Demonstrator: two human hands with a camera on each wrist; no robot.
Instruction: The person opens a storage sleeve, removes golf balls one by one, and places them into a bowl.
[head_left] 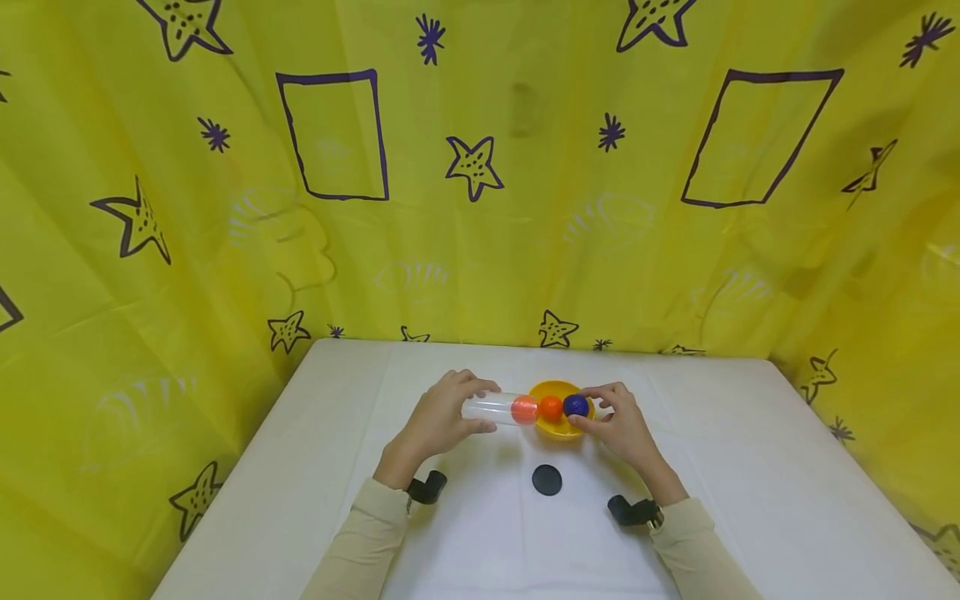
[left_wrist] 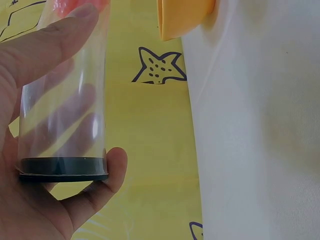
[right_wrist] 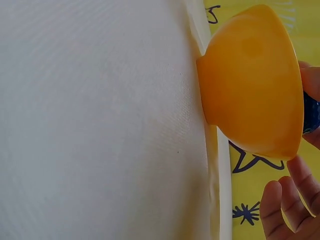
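Note:
My left hand [head_left: 444, 410] grips a clear plastic cylinder [head_left: 491, 407], lying nearly sideways in the head view, its far end towards the bowl. A reddish ball [head_left: 524, 409] sits inside near that end. In the left wrist view a black cap [left_wrist: 64, 169] closes the end by my palm. My right hand [head_left: 624, 425] pinches a dark blue ball [head_left: 576, 405] between thumb and fingers at the right side of a yellow bowl [head_left: 561, 433]. An orange ball [head_left: 551, 408] shows between the cylinder and the blue ball; whether it rests in the bowl I cannot tell.
A round black disc [head_left: 547, 480] lies on the white table [head_left: 480, 533], nearer to me than the bowl. Behind the table and at its sides hangs a yellow curtain [head_left: 525, 250] with drawn stars. Each wrist wears a small black camera [head_left: 429, 487].

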